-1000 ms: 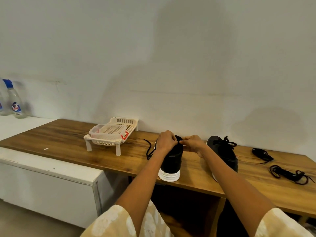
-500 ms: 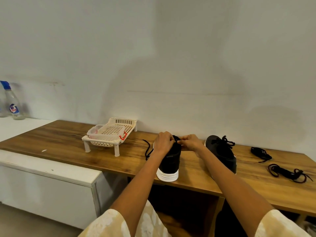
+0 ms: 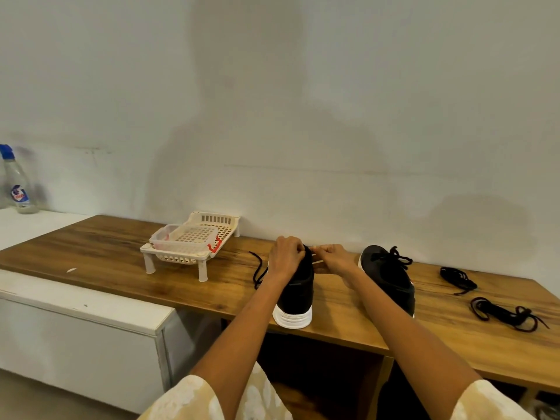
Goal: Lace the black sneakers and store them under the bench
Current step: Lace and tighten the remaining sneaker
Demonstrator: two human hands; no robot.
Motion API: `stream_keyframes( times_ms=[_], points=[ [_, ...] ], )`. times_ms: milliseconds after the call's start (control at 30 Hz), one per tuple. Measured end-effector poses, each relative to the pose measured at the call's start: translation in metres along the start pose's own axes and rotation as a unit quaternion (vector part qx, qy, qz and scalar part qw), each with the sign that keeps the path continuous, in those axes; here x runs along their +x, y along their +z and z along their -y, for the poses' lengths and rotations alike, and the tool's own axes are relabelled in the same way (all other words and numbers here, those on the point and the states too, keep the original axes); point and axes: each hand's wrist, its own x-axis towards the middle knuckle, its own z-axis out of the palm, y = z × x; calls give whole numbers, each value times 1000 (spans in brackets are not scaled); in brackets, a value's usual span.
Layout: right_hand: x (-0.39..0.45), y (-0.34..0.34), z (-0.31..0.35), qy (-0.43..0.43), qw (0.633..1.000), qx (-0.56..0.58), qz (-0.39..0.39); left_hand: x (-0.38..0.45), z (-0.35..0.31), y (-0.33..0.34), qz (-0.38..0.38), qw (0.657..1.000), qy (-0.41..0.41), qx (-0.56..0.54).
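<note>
A black sneaker with a white sole [image 3: 296,295] stands on the wooden bench [image 3: 115,256], heel toward me. My left hand [image 3: 285,256] and my right hand [image 3: 331,259] meet over its toe end, fingers curled and pinching its black lace. A loose end of that lace [image 3: 258,269] trails on the wood to the left. A second black sneaker [image 3: 389,275] with its laces tied on top sits just to the right, partly behind my right forearm. The dark space under the bench [image 3: 321,371] opens below the near edge.
A cream plastic rack [image 3: 189,245] on short legs holds a clear container at the bench's left. Two spare bundles of dark laces [image 3: 457,278] [image 3: 504,313] lie at the right. A white cabinet [image 3: 75,322] and a blue-capped bottle [image 3: 18,183] stand at the left.
Both hands stay at the toe of the sneaker, working the lace with small finger movements. The view has shifted slightly; nothing else moved.
</note>
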Motion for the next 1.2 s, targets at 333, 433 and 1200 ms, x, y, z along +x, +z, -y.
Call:
stream_keyframes(
  times_ms=[333,433,1200],
  points=[
    [26,-1,17,3,998,-53,-37,15,8,-8,80,992,6,-100],
    [33,-12,57,-18,993,106,-57,24,4,-16,143,975,-41,-167],
    [21,-11,15,31,991,111,-65,38,12,-51,42,952,-142,-266]
  ],
)
